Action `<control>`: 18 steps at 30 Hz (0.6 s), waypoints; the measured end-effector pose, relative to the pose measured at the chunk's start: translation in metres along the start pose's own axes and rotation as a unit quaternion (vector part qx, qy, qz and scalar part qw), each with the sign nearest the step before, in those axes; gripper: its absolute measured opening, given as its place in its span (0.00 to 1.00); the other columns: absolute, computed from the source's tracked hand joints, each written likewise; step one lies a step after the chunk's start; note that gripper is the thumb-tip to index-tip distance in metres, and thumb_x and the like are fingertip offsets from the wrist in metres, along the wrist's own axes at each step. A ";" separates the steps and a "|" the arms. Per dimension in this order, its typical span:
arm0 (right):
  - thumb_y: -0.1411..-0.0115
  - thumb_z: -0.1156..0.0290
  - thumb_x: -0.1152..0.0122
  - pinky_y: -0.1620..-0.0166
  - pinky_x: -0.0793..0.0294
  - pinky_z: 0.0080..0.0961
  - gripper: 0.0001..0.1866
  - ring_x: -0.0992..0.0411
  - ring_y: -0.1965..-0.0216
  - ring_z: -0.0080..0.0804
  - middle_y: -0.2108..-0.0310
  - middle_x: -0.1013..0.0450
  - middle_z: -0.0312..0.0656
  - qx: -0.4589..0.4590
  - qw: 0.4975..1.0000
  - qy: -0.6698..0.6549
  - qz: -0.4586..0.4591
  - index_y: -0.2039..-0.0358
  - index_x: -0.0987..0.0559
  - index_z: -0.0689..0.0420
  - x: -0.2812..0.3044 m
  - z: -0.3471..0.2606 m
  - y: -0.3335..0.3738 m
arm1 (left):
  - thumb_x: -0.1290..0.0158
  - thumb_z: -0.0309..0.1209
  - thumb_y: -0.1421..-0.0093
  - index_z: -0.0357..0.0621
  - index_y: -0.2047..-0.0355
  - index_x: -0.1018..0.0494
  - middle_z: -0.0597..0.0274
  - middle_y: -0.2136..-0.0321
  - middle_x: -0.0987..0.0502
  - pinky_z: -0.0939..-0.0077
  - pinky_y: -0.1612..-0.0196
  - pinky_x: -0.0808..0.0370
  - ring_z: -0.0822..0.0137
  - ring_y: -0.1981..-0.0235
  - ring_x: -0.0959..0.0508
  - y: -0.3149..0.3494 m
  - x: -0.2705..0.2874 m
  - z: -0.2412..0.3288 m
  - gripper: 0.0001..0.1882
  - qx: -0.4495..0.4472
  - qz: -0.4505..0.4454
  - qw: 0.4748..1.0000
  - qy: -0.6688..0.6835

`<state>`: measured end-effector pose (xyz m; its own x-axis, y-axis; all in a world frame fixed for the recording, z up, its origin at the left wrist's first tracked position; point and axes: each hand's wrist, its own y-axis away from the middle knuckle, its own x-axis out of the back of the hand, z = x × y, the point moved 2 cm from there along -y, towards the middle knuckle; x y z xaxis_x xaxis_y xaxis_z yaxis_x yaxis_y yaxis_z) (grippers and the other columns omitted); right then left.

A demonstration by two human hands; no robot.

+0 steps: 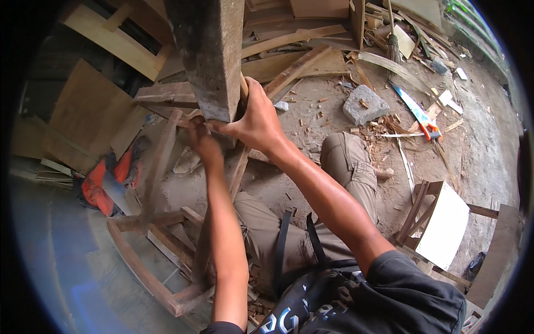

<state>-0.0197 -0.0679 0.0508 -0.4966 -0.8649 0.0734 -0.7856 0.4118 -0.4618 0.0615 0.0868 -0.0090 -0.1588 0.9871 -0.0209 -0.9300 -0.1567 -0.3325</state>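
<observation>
From my end I monitor 2 hands, both at the lower end of a post [211,61], which enters from above them. Right hand [260,119]: the thumb reaches under the post's end and the fingers bend up along its right edge. A thin strip [243,84] shows between these fingers and the post. The fingertips are hidden, so I cannot tell which of the 2 pieces it grips. Left hand [204,142]: just below the post's end and blurred; I cannot tell whether it is closed on anything.

Recommended handling, in my judgement:
1. Steady the post with the right hand; reserve the left for fine adjustment.
2. Place the right thumb clear of the post's end, where it could be pinched.
3. Check the strip's seating before applying force.
4. Allow clearance left of the left hand for the slanted bar [160,161], and below it for the frame [139,270].
5. Leave the saw [416,113] where it lies, well right of the right hand, beyond the stone [364,106].
</observation>
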 end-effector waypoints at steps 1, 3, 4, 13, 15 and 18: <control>0.65 0.56 0.18 0.44 0.30 0.42 0.58 0.31 0.45 0.57 0.46 0.34 0.60 -0.004 1.000 -0.013 -0.005 0.39 0.41 0.69 -0.005 -0.003 0.000 | 0.64 0.37 0.31 0.36 0.48 0.32 0.49 0.50 0.27 0.68 0.47 0.31 0.58 0.48 0.28 -0.009 0.000 -0.011 0.20 -0.059 -0.023 0.997 -0.043; 0.65 0.55 0.17 0.44 0.30 0.42 0.58 0.31 0.45 0.57 0.46 0.34 0.60 -0.006 1.000 -0.022 -0.008 0.39 0.41 0.69 -0.004 0.000 0.000 | 0.63 0.41 0.31 0.32 0.46 0.33 0.48 0.50 0.27 0.66 0.45 0.31 0.58 0.49 0.27 -0.013 -0.002 -0.025 0.24 -0.042 -0.028 0.998 0.049; 0.66 0.54 0.17 0.43 0.30 0.42 0.59 0.31 0.44 0.57 0.46 0.34 0.60 -0.003 1.000 -0.022 -0.008 0.39 0.41 0.68 -0.003 0.001 0.000 | 0.63 0.41 0.32 0.32 0.46 0.34 0.48 0.50 0.27 0.65 0.45 0.31 0.57 0.49 0.27 -0.015 -0.004 -0.029 0.25 -0.057 -0.035 0.995 0.080; 0.66 0.47 0.15 0.40 0.32 0.36 0.60 0.32 0.42 0.44 0.46 0.31 0.56 -0.021 0.974 -0.220 -0.057 0.40 0.37 0.66 0.007 0.036 0.005 | 0.57 0.39 0.35 0.31 0.45 0.32 0.49 0.49 0.26 0.63 0.48 0.28 0.57 0.52 0.24 -0.028 -0.001 -0.046 0.25 0.001 -0.022 0.993 0.113; 0.65 0.47 0.15 0.40 0.33 0.35 0.58 0.32 0.42 0.42 0.46 0.31 0.54 -0.050 0.967 -0.245 -0.043 0.41 0.36 0.66 0.009 0.040 0.006 | 0.56 0.37 0.36 0.31 0.46 0.31 0.50 0.50 0.26 0.63 0.49 0.27 0.57 0.53 0.23 -0.022 -0.010 -0.032 0.24 -0.012 -0.031 0.991 0.126; 0.65 0.49 0.15 0.41 0.33 0.32 0.55 0.32 0.43 0.38 0.48 0.30 0.50 -0.061 0.969 -0.240 -0.006 0.42 0.35 0.65 0.006 0.040 0.006 | 0.54 0.36 0.37 0.32 0.47 0.30 0.51 0.51 0.25 0.64 0.51 0.26 0.58 0.54 0.23 -0.025 -0.007 -0.030 0.23 -0.018 -0.034 0.992 0.116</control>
<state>-0.0128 -0.0823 0.0130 -0.2819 -0.8914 -0.3548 -0.8427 0.4068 -0.3526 0.0957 0.0851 -0.0290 -0.0107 0.9770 -0.2131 -0.9227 -0.0918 -0.3744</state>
